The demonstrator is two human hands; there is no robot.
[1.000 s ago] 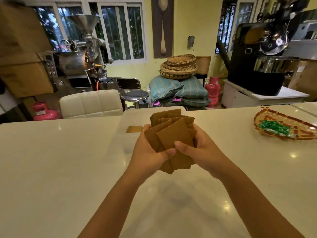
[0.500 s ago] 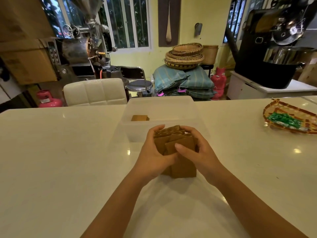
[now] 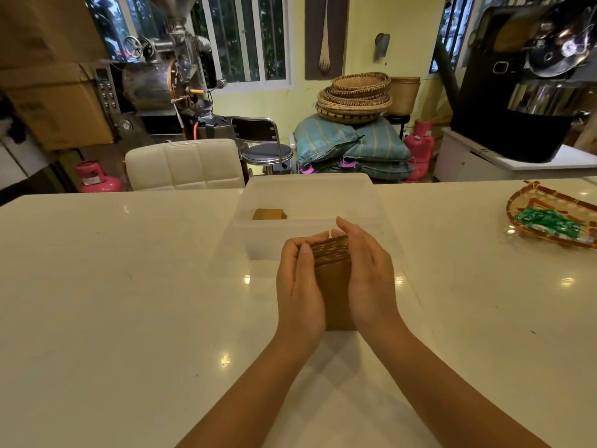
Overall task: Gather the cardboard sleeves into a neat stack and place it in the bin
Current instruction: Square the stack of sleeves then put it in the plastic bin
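Cardboard sleeves (image 3: 333,279) (on edge) pressed between flat left hand (image 3: 298,286) and right hand (image 3: 368,279).

The bin (image 3: 310,202) is left open on top, with one sleeve (image 3: 269,214) at its left; its near wall is set just beyond the hands.

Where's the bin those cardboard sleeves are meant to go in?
The clear plastic bin sits mid-counter just beyond both hands, with the white chair behind it.
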